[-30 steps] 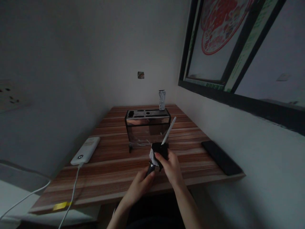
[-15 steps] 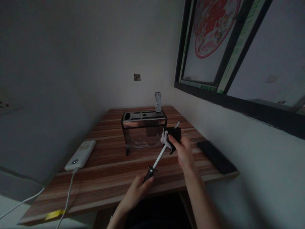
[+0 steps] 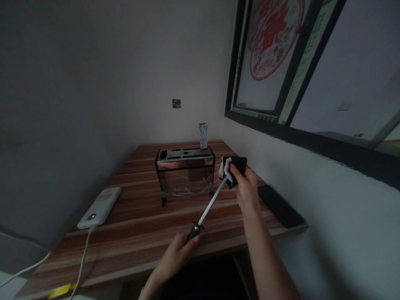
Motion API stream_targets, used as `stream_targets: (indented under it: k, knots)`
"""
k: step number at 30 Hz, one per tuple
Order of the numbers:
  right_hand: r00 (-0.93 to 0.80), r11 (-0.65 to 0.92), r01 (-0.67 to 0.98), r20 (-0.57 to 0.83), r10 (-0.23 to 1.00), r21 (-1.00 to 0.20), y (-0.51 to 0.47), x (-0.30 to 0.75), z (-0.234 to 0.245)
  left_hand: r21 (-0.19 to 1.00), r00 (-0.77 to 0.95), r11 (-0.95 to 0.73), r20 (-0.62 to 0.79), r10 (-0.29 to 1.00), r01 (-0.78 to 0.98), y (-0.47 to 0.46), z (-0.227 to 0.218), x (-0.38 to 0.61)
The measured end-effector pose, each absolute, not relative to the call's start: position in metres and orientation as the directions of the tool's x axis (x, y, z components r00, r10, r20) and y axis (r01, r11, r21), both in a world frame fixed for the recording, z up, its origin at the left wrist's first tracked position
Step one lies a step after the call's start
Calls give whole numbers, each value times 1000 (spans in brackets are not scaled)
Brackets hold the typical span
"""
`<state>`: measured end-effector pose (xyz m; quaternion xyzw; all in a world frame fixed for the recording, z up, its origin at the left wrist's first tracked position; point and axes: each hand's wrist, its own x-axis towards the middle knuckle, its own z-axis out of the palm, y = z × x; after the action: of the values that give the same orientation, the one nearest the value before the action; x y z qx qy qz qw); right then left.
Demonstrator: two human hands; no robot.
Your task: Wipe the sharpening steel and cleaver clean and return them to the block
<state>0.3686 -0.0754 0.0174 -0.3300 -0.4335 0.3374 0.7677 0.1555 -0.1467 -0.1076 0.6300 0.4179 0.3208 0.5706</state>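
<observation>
My left hand (image 3: 178, 252) is closed round the black handle of a sharpening steel (image 3: 212, 203), close to the table's front edge. The pale rod slants up and to the right. Around its upper end my right hand (image 3: 246, 187) grips a cloth (image 3: 239, 164), black on one side with a whitish bunched part. The cloth hides the rod's tip. Beyond the hands stands a knife block (image 3: 186, 160) with a slotted top and clear sides. A grey-white patterned object (image 3: 203, 136) sticks up from its right rear.
On the wooden table (image 3: 134, 237), a white power bank (image 3: 99, 207) with a cable lies at left. A dark flat phone-like object (image 3: 281, 206) lies at right by the wall. Yellow tape (image 3: 61, 290) marks the front left edge. A framed window (image 3: 268, 116) is at right.
My right hand and the cloth have moved up the rod, toward the upper right, and now cover its tip. The left hand keeps its hold on the handle. The view has shifted slightly.
</observation>
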Motion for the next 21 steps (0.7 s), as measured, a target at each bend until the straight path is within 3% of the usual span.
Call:
stream_targets:
  k: [11, 15, 21]
  knots:
    - [349, 474, -258, 376, 859, -842, -82, 352, -1, 984, 434, -6, -72, 898, 177, -150, -103, 156]
    - [257, 399, -184, 348, 902, -898, -85, 336, -22, 993, 456, 87, -117, 882, 86, -148, -109, 158]
    - [138, 353, -6, 349, 927, -936, -97, 315, -45, 996, 394, 85, -89, 915, 28, -149, -105, 162]
